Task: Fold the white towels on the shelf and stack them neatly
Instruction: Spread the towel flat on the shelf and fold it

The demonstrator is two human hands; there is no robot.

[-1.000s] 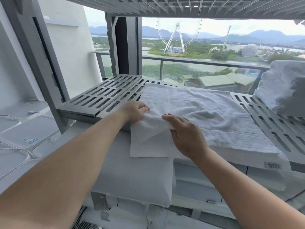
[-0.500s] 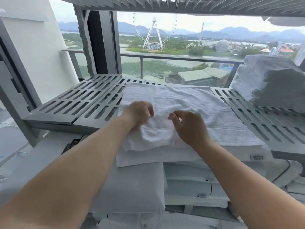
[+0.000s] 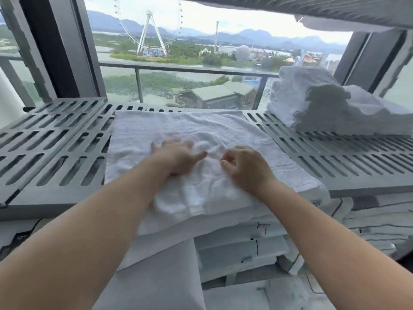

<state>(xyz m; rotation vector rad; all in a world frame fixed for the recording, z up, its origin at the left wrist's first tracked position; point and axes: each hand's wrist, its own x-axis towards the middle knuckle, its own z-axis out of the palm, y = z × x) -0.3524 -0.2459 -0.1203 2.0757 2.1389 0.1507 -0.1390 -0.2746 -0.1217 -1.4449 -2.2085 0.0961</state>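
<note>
With the near edge no longer pinched up, the left hand (image 3: 176, 158) now presses flat and spread while the right hand (image 3: 242, 167) curls loosely on the towel (image 3: 156, 128) on the shelf (image 3: 55, 139), so smoothing seems underway.

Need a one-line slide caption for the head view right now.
Left hand flat, right hand curled on white towel spread over slatted shelf.
</note>
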